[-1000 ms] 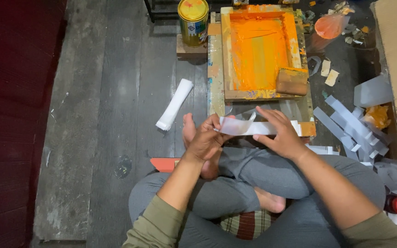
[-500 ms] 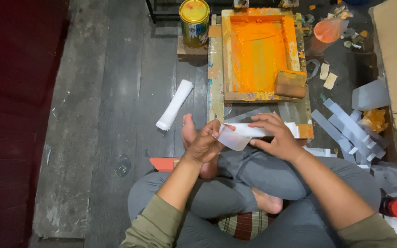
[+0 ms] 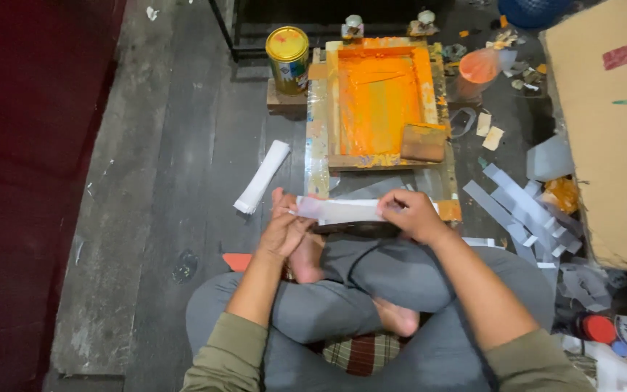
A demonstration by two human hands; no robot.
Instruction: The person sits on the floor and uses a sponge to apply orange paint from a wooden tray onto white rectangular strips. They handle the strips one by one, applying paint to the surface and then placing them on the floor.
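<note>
— What's the biggest thing you've got in view?

— The dark plank floor [image 3: 183, 145], which I'm sitting on cross-legged. At far right lies a big sheet of brown cardboard [image 3: 604, 131]. Straight ahead sits a wooden printing frame [image 3: 379, 101], its inside coated with orange ink, with a wooden squeegee block [image 3: 423, 142] lying in its near right corner.

— And around the frame?

— A yellow-lidded paint can [image 3: 288, 59] stands just left of its far end. To the right, between frame and cardboard, a loose pile of grey-white strips [image 3: 524, 207] fans across the floor. A rolled white bundle [image 3: 261, 176] lies on the planks to the left, well apart from my hands.

— What are your hands doing?

— Both are closed on one long white strip [image 3: 342, 210], held level just above my knees and just in front of the frame's near edge. My left hand [image 3: 288, 229] pinches its left end between thumb and fingers; my right hand [image 3: 409, 215] grips it toward the right, fingers curled over the top.
</note>
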